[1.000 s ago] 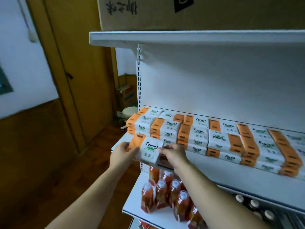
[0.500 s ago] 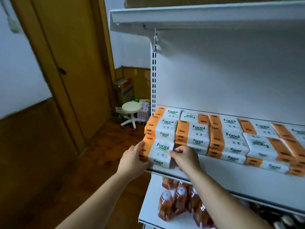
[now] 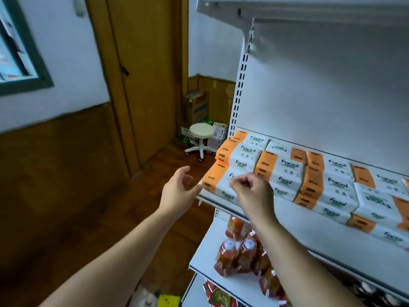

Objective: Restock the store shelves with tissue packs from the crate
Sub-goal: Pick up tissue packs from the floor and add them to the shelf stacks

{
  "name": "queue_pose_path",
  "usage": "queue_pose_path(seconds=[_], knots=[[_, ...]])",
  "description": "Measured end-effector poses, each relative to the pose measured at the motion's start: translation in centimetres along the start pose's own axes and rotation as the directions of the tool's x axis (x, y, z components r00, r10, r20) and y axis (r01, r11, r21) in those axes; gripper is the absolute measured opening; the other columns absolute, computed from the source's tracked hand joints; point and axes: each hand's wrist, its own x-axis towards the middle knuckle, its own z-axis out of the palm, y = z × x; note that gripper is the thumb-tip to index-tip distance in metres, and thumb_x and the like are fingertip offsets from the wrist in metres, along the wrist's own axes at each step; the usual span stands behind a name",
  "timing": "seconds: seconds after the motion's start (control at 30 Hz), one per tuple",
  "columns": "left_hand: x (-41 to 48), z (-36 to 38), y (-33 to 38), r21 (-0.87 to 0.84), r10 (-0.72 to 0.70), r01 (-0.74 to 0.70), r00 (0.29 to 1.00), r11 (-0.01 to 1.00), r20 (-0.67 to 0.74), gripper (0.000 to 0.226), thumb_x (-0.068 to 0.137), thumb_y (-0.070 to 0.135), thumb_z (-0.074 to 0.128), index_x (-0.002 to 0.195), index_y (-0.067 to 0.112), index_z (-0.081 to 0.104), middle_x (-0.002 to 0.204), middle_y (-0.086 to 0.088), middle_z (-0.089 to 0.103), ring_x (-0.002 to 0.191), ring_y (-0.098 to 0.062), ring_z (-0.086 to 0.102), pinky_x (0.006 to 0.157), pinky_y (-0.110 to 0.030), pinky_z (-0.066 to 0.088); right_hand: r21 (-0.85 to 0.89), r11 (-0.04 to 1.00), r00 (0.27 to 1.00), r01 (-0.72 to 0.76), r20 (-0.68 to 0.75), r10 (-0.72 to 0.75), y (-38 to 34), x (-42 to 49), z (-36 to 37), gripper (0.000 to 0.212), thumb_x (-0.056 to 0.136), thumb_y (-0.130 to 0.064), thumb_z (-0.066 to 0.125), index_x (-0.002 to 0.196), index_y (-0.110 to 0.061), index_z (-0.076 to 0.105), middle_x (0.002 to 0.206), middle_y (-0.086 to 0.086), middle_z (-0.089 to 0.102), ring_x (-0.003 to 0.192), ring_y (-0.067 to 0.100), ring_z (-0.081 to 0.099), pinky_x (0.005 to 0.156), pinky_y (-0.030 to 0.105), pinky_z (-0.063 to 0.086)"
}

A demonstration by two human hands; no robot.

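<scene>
A white and orange tissue pack (image 3: 218, 181) marked "Facial" lies at the front left corner of the white shelf (image 3: 294, 216). Behind it and to its right, several more tissue packs (image 3: 290, 169) are stacked in rows. My left hand (image 3: 179, 191) hovers just left of the corner pack with loosely curled fingers and holds nothing. My right hand (image 3: 252, 191) hangs in front of that pack, fingers loosely curled, empty. The crate is out of sight.
Red-orange bottles (image 3: 239, 255) stand on the lower shelf under my right arm. An upper shelf (image 3: 309, 12) overhangs. To the left are a wooden door (image 3: 143, 74), a white stool (image 3: 201, 138) and cardboard boxes (image 3: 195, 107) on the wooden floor.
Both hands have let go of the tissue pack, which now rests on the shelf corner, and have drawn back a little. My view has swung left and down.
</scene>
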Motion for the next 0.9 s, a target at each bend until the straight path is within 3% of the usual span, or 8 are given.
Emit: queue_pose_path(seconds=[0.07,0.2,0.3,0.43,0.57,0.7,0.9], knots=[[-1.1,-0.9,-1.0,-0.061,-0.072,0.065,0.991,0.996,-0.111,0.047,0.087,0.028,0.064,0.130,0.019,0.048,0.114,0.004,0.058,0.099,-0.008,0.055,0.072,-0.015,0.049,0.025,0.998,0.990,0.055,0.132,-0.058,-1.2,-1.2,2.2,0.012,0.085,-0.025,0.063,0.078,-0.016,0.064,0.071,-0.008,0.061,0.069,0.008,0.057,0.056,0.021,0.043],[-4.3,-3.6,-6.1,-0.097,-0.218,0.201,0.949,0.975,-0.229,0.025,0.089,0.026,0.062,0.112,0.018,0.062,0.101,0.007,0.059,0.089,-0.005,0.055,0.062,-0.008,0.041,0.030,0.998,0.918,0.057,0.391,-0.064,-1.1,-3.9,8.7,0.009,0.087,-0.031,0.060,0.083,-0.024,0.063,0.082,-0.009,0.063,0.079,0.010,0.061,0.064,0.022,0.051],[-6.9,-6.8,-12.0,-0.123,-0.398,0.379,0.872,0.917,-0.285,0.017,0.086,0.024,0.064,0.101,0.018,0.068,0.090,0.006,0.063,0.084,-0.008,0.058,0.063,-0.016,0.042,-0.039,0.999,0.820,-0.033,0.570,0.049,0.8,-6.5,14.7,0.009,0.086,-0.028,0.061,0.080,-0.023,0.064,0.083,-0.005,0.065,0.080,0.015,0.063,0.071,0.031,0.055],[-10.2,-10.3,-19.8,-0.226,-0.618,0.576,0.711,0.786,-0.336,0.009,0.082,0.022,0.068,0.090,0.021,0.066,0.084,0.002,0.066,0.086,-0.016,0.063,0.077,-0.028,0.049,-0.196,0.974,0.674,-0.110,0.706,0.218,4.2,-8.9,22.5,0.011,0.082,-0.020,0.062,0.072,-0.021,0.066,0.078,-0.001,0.068,0.078,0.020,0.065,0.075,0.038,0.054],[-12.3,-12.2,-27.3,-0.308,-0.761,0.697,0.580,0.648,-0.290,0.011,0.080,0.019,0.070,0.089,0.020,0.064,0.083,-0.001,0.067,0.086,-0.020,0.063,0.079,-0.032,0.049,-0.334,0.914,0.559,-0.229,0.724,0.404,7.3,-10.2,30.4,0.018,0.083,-0.012,0.060,0.067,-0.020,0.064,0.073,0.007,0.068,0.069,0.024,0.063,0.064,0.036,0.049],[-11.8,-12.7,-35.5,-0.315,-0.823,0.761,0.523,0.568,-0.221,0.011,0.080,0.016,0.070,0.086,0.021,0.062,0.080,0.003,0.065,0.081,-0.015,0.061,0.073,-0.024,0.044,-0.446,0.845,0.493,-0.293,0.687,0.534,11.6,-10.5,38.7,0.019,0.082,-0.007,0.058,0.066,-0.016,0.063,0.066,0.006,0.063,0.056,0.017,0.058,0.059,0.032,0.043],[-9.5,-8.1,-48.6,-0.413,-0.906,0.813,0.414,0.410,-0.084,0.017,0.080,0.017,0.071,0.076,0.029,0.060,0.073,0.007,0.062,0.078,-0.016,0.059,0.075,-0.027,0.045,-0.586,0.776,0.481,-0.232,0.624,0.616,22.3,-9.9,50.1,0.015,0.082,-0.014,0.060,0.070,-0.019,0.066,0.074,0.004,0.068,0.079,0.029,0.066,0.072,0.042,0.052]])
